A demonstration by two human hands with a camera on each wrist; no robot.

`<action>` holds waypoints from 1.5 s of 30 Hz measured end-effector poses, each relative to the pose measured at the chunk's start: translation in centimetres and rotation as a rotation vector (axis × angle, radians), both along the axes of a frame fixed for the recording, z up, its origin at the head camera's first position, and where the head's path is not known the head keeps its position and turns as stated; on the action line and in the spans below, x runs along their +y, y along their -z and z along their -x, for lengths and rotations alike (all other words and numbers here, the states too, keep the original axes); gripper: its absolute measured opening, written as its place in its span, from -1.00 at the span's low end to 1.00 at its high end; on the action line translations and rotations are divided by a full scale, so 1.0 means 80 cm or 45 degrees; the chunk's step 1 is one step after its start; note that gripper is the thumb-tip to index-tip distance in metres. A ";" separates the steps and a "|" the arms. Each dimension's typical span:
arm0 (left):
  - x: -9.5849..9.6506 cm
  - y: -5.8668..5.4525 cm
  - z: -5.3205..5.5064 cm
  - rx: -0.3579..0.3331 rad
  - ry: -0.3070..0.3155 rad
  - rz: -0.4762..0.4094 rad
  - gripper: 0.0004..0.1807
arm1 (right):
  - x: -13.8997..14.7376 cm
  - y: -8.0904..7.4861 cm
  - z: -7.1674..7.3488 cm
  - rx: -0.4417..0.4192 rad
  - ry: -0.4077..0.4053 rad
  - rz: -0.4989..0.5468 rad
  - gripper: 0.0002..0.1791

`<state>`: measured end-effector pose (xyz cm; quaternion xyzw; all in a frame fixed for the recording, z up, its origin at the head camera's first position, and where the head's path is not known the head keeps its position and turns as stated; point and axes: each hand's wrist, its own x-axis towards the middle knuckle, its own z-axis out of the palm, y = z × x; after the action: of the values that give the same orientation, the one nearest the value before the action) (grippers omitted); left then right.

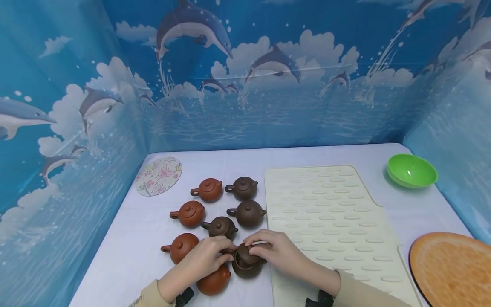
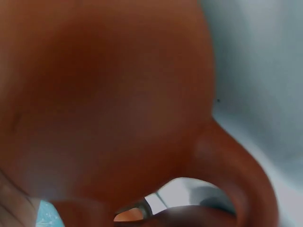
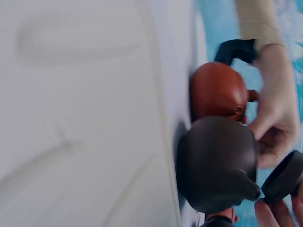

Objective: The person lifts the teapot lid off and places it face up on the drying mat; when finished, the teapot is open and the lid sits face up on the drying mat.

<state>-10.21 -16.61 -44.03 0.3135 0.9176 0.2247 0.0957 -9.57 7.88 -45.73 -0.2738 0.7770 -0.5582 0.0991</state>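
"Dark brown, the teapot (image 1: 249, 270) stood at the lower centre of the head view, its mouth partly uncovered. Why was the lid (image 3: 284, 176) tipped up like that?"

"Probably to free the opening, I thought. The right hand (image 1: 274, 252) pinched it between thumb and fingers, just above the pot"

"And the left hand (image 1: 212, 256)?"

"It gripped the pot's left side, seemingly by the handle, though the fingers hid most of that. My guess was that it steadied the body against turning. The left forearm (image 1: 177, 278) reached in from the lower left and the right forearm (image 1: 319, 278) from the lower right, so the hands faced each other across the mouth"

"What crowded them?"

"A reddish-brown teapot (image 1: 212, 283) under the left wrist, so near that it filled most of the left wrist view. The other teapots (image 1: 191, 214) stood above, handles leftward, perhaps for easy grasping"

"Farther out?"

"The cream mat (image 1: 326, 215) lay right of centre, partly beneath the right forearm; the green bowl (image 1: 412, 171) sat upper right, apparently out of the way"
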 end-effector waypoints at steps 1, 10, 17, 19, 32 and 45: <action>0.000 0.000 0.000 0.002 0.003 0.000 -0.81 | 0.005 -0.001 0.002 -0.118 0.026 0.048 -0.78; 0.001 -0.003 -0.001 -0.010 0.014 -0.005 -0.81 | 0.060 0.011 0.010 -0.931 0.060 0.542 -0.61; 0.002 -0.003 -0.001 -0.018 0.003 0.003 -0.80 | 0.099 0.015 0.009 -1.080 0.016 0.721 -0.56; 0.002 -0.004 -0.001 -0.026 0.005 0.008 -0.80 | 0.109 0.013 0.009 -1.057 0.030 0.692 -0.47; 0.002 -0.006 0.001 -0.062 0.007 0.003 -0.80 | 0.140 0.012 0.007 -0.512 0.424 -0.289 -0.42; 0.001 -0.005 0.001 -0.058 -0.001 0.007 -0.80 | 0.128 0.012 0.007 -0.287 0.501 -0.593 -0.53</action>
<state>-10.26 -16.49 -43.64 0.3077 0.9159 0.2293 0.1175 -10.12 18.14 -46.71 -0.0248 0.9059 -0.4007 0.1346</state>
